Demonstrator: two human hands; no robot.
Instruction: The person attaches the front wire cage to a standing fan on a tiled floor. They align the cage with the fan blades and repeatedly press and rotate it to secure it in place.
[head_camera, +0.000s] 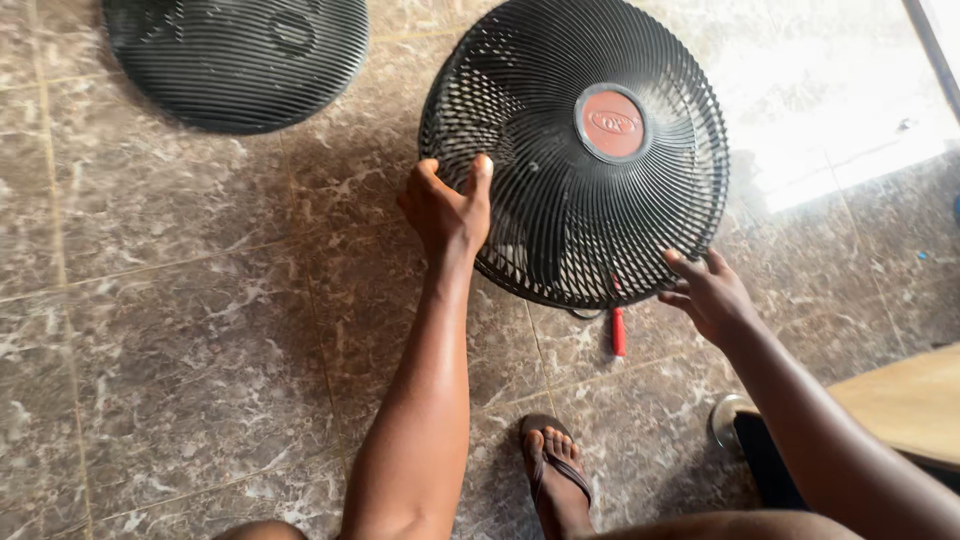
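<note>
A black round fan head (580, 150) with a wire grille and a red centre badge lies on the tiled floor, tilted toward me. My left hand (447, 207) grips the grille's left rim, thumb and fingers curled over the edge. At the lower right rim my right hand (707, 290) rests with its fingers against the edge. A dark blade shows faintly behind the grille.
A second black grille (235, 55) lies flat at the top left. A red-handled tool (619, 330) lies on the floor (180, 300) under the fan's lower edge. My sandalled foot (553, 478) is at the bottom. A wooden board (905, 400) juts in at the right.
</note>
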